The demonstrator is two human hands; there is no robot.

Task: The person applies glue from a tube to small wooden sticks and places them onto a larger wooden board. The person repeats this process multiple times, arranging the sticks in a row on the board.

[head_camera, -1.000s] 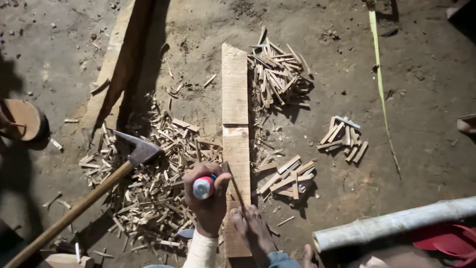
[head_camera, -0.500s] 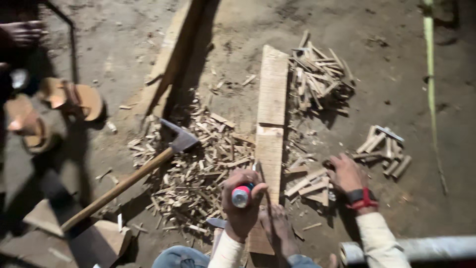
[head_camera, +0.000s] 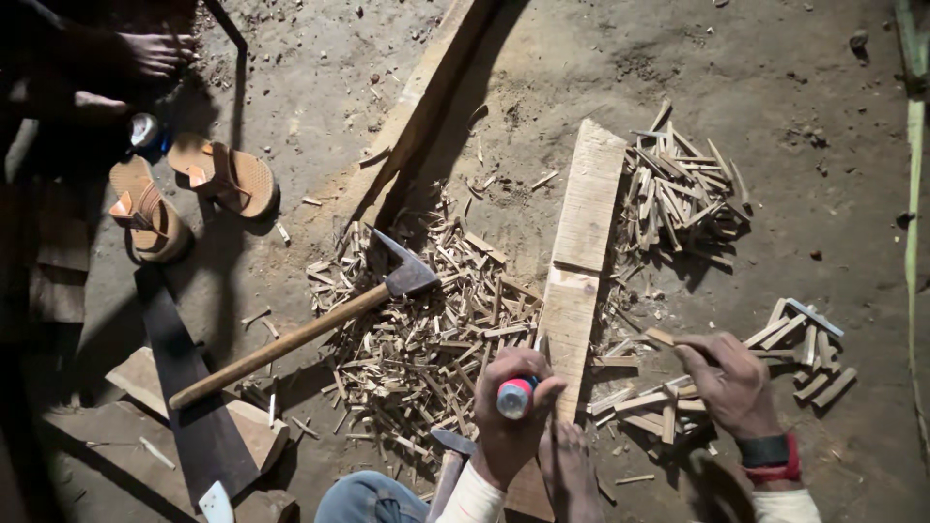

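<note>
Short pale wooden stick point(head_camera: 668, 339), pinched in my right hand point(head_camera: 733, 383) just right of the long pale plank point(head_camera: 579, 260); my left hand point(head_camera: 511, 418) clenches a red-capped tool handle point(head_camera: 514, 397). I'd seat it squarely on the plank.

The person is wearing pale, cream-coloured long sleeves that are reaching down to both wrists. The right hand point(head_camera: 733, 385) is wearing a dark wristwatch with a red band beside it. The left hand point(head_camera: 511, 426) is wearing nothing. Blue trousers are covering the knee at the bottom edge, and one bare foot is showing.
</note>
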